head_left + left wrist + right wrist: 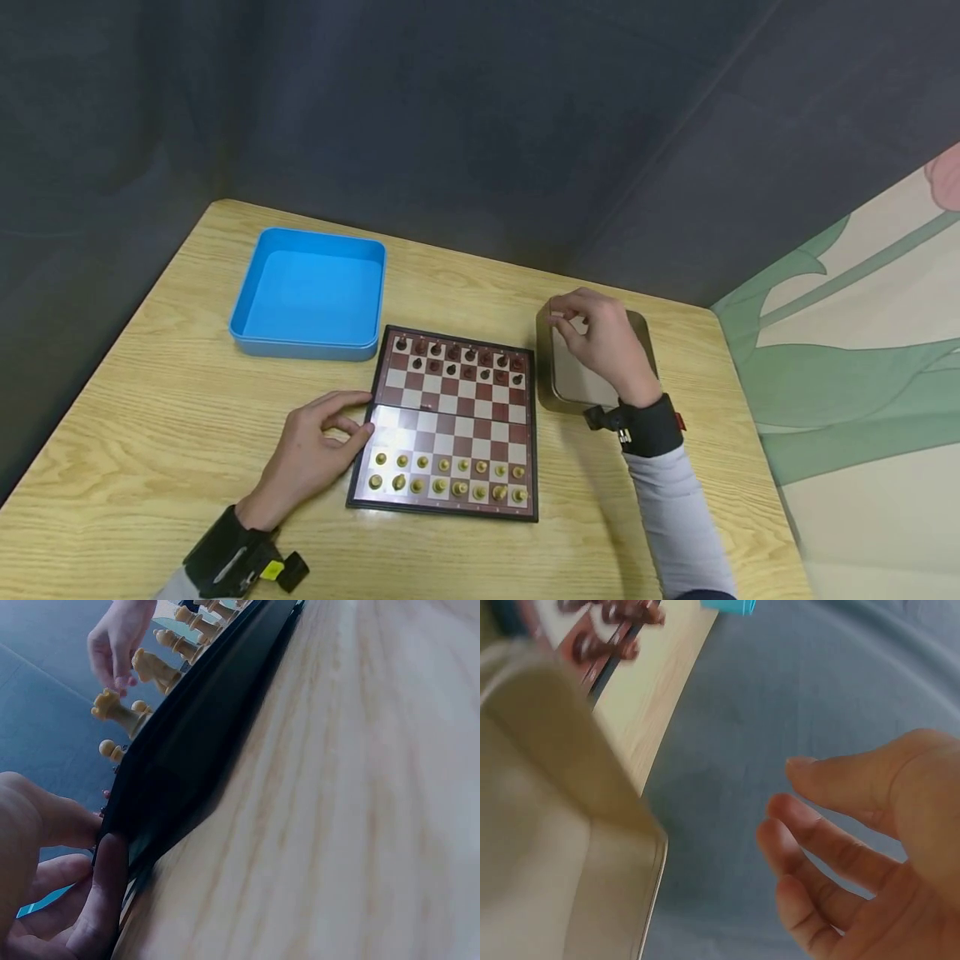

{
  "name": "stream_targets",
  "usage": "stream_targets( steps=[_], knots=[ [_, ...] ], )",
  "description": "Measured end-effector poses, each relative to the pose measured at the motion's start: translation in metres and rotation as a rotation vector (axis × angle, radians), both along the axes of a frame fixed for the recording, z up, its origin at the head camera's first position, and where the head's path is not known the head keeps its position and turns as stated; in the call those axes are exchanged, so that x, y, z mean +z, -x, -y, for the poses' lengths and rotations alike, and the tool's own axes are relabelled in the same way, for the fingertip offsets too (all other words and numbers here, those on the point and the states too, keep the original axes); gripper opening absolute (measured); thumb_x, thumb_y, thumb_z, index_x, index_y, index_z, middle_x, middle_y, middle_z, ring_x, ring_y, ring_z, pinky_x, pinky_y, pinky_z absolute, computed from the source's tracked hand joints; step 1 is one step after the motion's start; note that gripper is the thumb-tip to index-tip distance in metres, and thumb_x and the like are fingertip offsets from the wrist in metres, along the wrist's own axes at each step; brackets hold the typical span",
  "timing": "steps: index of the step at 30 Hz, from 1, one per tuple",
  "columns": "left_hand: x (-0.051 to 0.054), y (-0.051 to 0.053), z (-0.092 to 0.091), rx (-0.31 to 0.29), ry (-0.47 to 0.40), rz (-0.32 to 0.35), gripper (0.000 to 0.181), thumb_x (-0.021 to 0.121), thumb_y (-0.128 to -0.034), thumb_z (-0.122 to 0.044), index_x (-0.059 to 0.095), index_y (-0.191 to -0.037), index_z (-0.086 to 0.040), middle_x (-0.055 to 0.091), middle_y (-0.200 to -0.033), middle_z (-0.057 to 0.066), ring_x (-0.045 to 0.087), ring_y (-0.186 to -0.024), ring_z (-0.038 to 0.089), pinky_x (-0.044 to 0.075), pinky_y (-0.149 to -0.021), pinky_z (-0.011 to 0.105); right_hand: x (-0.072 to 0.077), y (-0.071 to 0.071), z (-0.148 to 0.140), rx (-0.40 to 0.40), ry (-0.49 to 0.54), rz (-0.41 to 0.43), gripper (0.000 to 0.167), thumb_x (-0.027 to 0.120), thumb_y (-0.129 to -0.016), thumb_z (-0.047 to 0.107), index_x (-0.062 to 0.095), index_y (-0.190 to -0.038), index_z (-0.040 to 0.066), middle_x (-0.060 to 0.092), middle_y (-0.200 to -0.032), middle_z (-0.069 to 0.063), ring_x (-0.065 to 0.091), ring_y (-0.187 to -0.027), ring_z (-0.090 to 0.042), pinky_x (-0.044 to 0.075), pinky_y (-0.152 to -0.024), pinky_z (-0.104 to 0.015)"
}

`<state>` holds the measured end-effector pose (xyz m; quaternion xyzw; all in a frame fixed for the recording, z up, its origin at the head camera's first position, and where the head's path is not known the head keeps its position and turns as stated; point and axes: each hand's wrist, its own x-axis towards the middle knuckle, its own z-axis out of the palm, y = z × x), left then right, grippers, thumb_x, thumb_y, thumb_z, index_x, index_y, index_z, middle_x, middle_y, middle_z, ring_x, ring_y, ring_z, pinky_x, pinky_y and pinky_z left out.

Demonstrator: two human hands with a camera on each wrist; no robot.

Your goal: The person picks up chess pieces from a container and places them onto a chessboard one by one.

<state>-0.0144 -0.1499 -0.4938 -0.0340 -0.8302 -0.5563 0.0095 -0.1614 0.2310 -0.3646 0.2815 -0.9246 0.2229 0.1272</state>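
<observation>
A folding chessboard [472, 429] lies in the middle of the table, with pale chess pieces [438, 485] in two rows at the near side and dark red-brown pieces [452, 353] in two rows at the far side. My left hand [311, 442] touches the board's left edge with thumb and fingertips, seen closer along the black side [180, 750] in the left wrist view. My right hand [600, 337] hovers over a beige metal tin [581, 379], right of the board. Its fingers [840, 847] are loosely bent, with nothing between them.
A blue tray [311, 342] stands at the back left, behind the board. Wooden tabletop [180, 367] surrounds these things. Dark cloth [450, 125] hangs behind the table, and a floral-patterned surface [847, 358] is at the right.
</observation>
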Motion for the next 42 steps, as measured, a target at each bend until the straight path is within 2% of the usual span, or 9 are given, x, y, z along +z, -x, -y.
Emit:
stream_targets(
  steps=[6,12,20,24,27,31,35,37,42],
  knots=[
    [0.001,0.000,0.001,-0.005,-0.017,0.014,0.043,0.082,-0.0931,-0.006,0.071,-0.135,-0.009,0.079,-0.090,0.003,0.074,-0.069,0.007,0.058,-0.056,0.024,-0.004,-0.001,-0.028,-0.074,0.010,-0.020,0.018,0.076,-0.095,-0.004,0.081,-0.111,0.000,0.074,-0.093,-0.012,0.066,-0.081,-0.025,0.057,-0.072,-0.047],
    [-0.001,0.000,0.001,-0.008,-0.038,0.013,0.044,0.082,-0.0926,-0.005,0.070,-0.135,-0.008,0.079,-0.090,0.004,0.074,-0.071,0.008,0.056,-0.051,0.027,-0.015,-0.003,-0.049,-0.144,-0.024,0.036,0.013,0.074,-0.096,-0.004,0.079,-0.107,-0.003,0.076,-0.097,-0.016,0.069,-0.082,-0.027,0.058,-0.070,-0.044],
    [0.000,0.000,0.003,0.005,0.014,-0.013,0.043,0.082,-0.0933,-0.008,0.071,-0.135,-0.010,0.079,-0.087,-0.002,0.074,-0.073,0.005,0.055,-0.069,0.020,-0.026,-0.007,-0.070,-0.198,-0.076,0.106,0.015,0.071,-0.097,-0.002,0.077,-0.111,-0.006,0.075,-0.103,-0.021,0.071,-0.084,-0.031,0.058,-0.067,-0.039],
    [-0.001,0.000,0.002,0.002,0.001,-0.011,0.042,0.082,-0.0931,-0.007,0.072,-0.134,-0.010,0.078,-0.092,0.001,0.074,-0.072,0.006,0.057,-0.063,0.022,-0.030,-0.009,-0.082,-0.262,-0.122,0.167,0.019,0.069,-0.097,-0.002,0.076,-0.113,-0.009,0.075,-0.104,-0.026,0.073,-0.085,-0.036,0.062,-0.067,-0.046],
    [-0.001,0.000,0.002,-0.002,0.003,-0.008,0.043,0.083,-0.0930,-0.008,0.072,-0.134,-0.010,0.078,-0.091,0.000,0.074,-0.073,0.005,0.056,-0.067,0.022,-0.033,-0.010,-0.089,-0.310,-0.157,0.225,0.020,0.069,-0.096,-0.002,0.075,-0.113,-0.011,0.075,-0.102,-0.028,0.074,-0.085,-0.038,0.063,-0.067,-0.048],
    [-0.001,0.000,0.001,0.001,0.010,-0.012,0.043,0.082,-0.0929,-0.008,0.072,-0.134,-0.011,0.078,-0.088,-0.003,0.073,-0.073,0.005,0.054,-0.070,0.021,-0.037,-0.011,-0.094,-0.333,-0.209,0.297,0.021,0.069,-0.097,-0.002,0.074,-0.115,-0.011,0.075,-0.105,-0.028,0.073,-0.084,-0.033,0.062,-0.065,-0.044],
    [0.000,0.001,0.002,-0.003,-0.007,-0.020,0.042,0.082,-0.0930,-0.007,0.072,-0.133,-0.010,0.078,-0.089,-0.001,0.073,-0.072,0.006,0.054,-0.061,0.022,-0.038,-0.011,-0.095,-0.344,-0.276,0.326,0.022,0.067,-0.097,-0.004,0.074,-0.118,-0.009,0.075,-0.110,-0.029,0.066,-0.074,-0.024,0.057,-0.063,-0.038],
    [0.000,0.001,0.002,-0.005,-0.006,-0.024,0.042,0.082,-0.0929,-0.007,0.072,-0.133,-0.010,0.078,-0.089,-0.001,0.073,-0.073,0.006,0.052,-0.061,0.021,-0.039,-0.012,-0.094,-0.350,-0.307,0.345,0.024,0.066,-0.097,-0.006,0.074,-0.118,-0.009,0.075,-0.109,-0.028,0.063,-0.071,-0.021,0.055,-0.061,-0.035],
    [-0.001,0.000,0.001,-0.004,-0.008,-0.030,0.041,0.083,-0.0922,-0.006,0.073,-0.132,-0.010,0.078,-0.093,0.001,0.073,-0.073,0.005,0.052,-0.060,0.022,-0.042,-0.013,-0.093,-0.357,-0.368,0.387,0.023,0.066,-0.092,-0.011,0.076,-0.112,-0.006,0.076,-0.102,-0.023,0.064,-0.074,-0.022,0.055,-0.061,-0.035]
  ],
)
